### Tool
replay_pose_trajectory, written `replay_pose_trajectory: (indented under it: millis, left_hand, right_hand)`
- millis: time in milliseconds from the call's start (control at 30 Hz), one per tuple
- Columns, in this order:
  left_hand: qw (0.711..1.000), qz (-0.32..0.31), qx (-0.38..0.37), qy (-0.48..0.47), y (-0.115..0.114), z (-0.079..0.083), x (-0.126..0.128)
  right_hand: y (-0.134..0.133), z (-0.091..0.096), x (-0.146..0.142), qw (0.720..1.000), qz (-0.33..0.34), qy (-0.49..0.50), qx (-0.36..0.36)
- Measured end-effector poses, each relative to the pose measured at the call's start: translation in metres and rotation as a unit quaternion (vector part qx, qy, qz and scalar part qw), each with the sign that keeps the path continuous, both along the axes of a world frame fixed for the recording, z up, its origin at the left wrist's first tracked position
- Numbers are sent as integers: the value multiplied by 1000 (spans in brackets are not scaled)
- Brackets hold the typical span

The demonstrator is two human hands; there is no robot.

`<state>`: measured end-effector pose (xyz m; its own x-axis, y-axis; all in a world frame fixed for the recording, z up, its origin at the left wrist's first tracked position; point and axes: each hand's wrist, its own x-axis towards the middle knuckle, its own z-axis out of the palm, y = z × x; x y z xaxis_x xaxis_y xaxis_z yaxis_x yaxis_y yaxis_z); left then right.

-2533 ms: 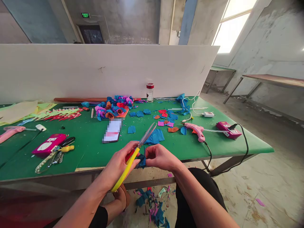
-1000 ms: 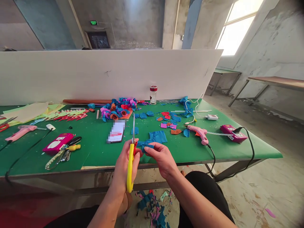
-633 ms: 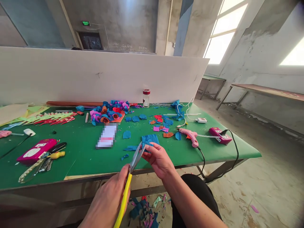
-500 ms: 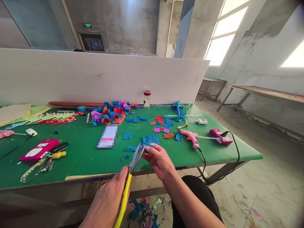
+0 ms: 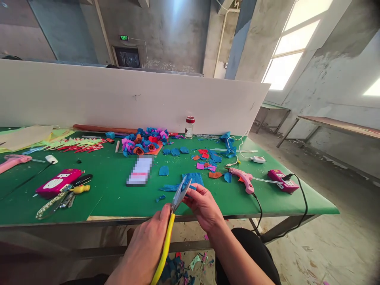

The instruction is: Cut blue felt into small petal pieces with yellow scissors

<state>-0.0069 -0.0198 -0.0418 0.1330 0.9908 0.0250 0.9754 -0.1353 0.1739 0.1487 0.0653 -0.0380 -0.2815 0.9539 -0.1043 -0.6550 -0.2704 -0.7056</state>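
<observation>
My left hand [image 5: 145, 247] is closed around yellow-handled scissors [image 5: 170, 231], their blades pointing up and away from me over the table's front edge. The blades stand a little apart. A small piece of blue paper [image 5: 192, 187] is pinched between the thumb and fingers of my right hand [image 5: 204, 206], right beside the blade tips; whether the blades touch it I cannot tell. Behind my fingers a larger blue crepe paper piece [image 5: 195, 178] lies on the green table [image 5: 113, 206]. Left of the blades lie a blue strip [image 5: 170, 188] and a small scrap [image 5: 160, 198].
A pink glue gun [image 5: 242, 178] lies on the right, wired to a magenta power box [image 5: 282, 181]. A phone [image 5: 140, 171], paper flowers [image 5: 145, 142], cut blue petals [image 5: 164, 170] and a red-lidded jar [image 5: 190, 128] are on the table. A white board [image 5: 133, 107] stands behind.
The view has shifted, so the table items appear farther right. Both hands stay close together, with the scissors and the blue paper still held.
</observation>
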Motion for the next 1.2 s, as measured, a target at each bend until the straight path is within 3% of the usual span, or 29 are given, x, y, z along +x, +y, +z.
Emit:
replay_pose_trajectory:
  millis: [300,667,1200]
  left_hand:
    - [998,-21,41,-32,1,-9,-5]
    - [1000,-11,9,-15,2,-3,-3]
    - [1000,-16,10,-24,1,-9,-7]
  right_hand:
    - [0,1,2,1000,3,17,-5]
    - [0,-4,3,1000,4,-14,22]
    - [0,-4,2,1000,14,-12,17]
